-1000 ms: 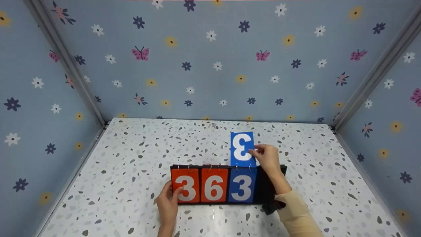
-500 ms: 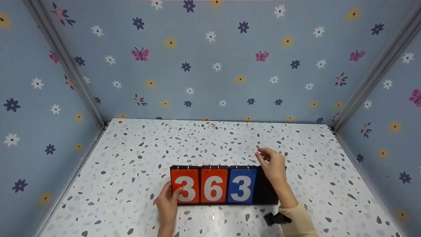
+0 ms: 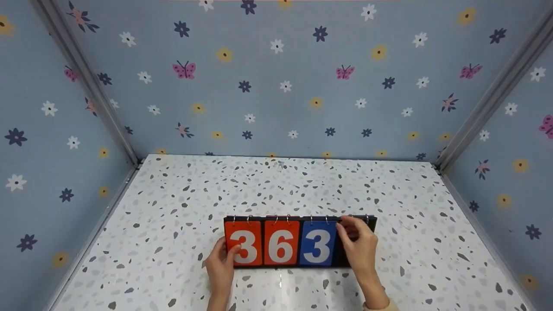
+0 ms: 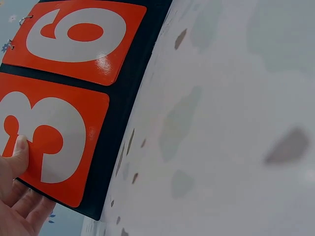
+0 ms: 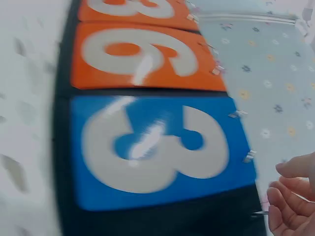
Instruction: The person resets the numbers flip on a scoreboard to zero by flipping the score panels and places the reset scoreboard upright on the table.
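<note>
A black flip scoreboard (image 3: 340, 259) with metal rings along its top edge stands on the table. It shows a red 3 card (image 3: 232, 226), a red 6 card (image 3: 268, 226) and a blue 3 card (image 3: 307, 226); the rightmost slot is bare black. My left hand (image 3: 221, 265) grips the left end, thumb on the red 3 card and fingers behind the board, as the left wrist view also shows. My right hand (image 3: 362, 246) is by the blue card's upper right corner. In the right wrist view its loosely bent fingers (image 5: 293, 167) hold nothing, close to the ring edge.
The white speckled table (image 3: 194, 185) extends around the scoreboard. Blue flowered panels (image 3: 276, 103) rise at the back and both sides, with grey metal posts (image 3: 99, 95) at the corners.
One second ago the right hand held a blue 3 card raised above the rings; that card is no longer seen there. The right hand has come down toward the board. The left hand stays put.
</note>
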The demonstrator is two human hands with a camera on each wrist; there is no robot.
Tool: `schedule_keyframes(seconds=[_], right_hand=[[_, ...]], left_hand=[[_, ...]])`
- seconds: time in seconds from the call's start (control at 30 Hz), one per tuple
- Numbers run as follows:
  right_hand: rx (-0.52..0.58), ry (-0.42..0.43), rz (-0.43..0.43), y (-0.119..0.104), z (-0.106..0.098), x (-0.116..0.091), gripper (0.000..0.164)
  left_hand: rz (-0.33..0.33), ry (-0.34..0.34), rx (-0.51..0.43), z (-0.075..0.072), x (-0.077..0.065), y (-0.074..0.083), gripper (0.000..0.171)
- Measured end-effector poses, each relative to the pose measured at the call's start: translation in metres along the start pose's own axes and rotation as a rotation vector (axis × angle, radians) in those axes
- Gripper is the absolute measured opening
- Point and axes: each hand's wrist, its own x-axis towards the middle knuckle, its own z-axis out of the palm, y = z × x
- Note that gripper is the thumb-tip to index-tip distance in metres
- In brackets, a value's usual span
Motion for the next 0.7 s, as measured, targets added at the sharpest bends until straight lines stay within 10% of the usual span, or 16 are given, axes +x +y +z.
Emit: schedule_keyframes(seconds=[0.7], right_hand=[[-0.248, 0.033, 0.281, 0.021, 0.033, -0.048, 0.031]], left_hand=[[-0.055, -0.010, -0.007, -0.001, 0.000, 0.001, 0.029]])
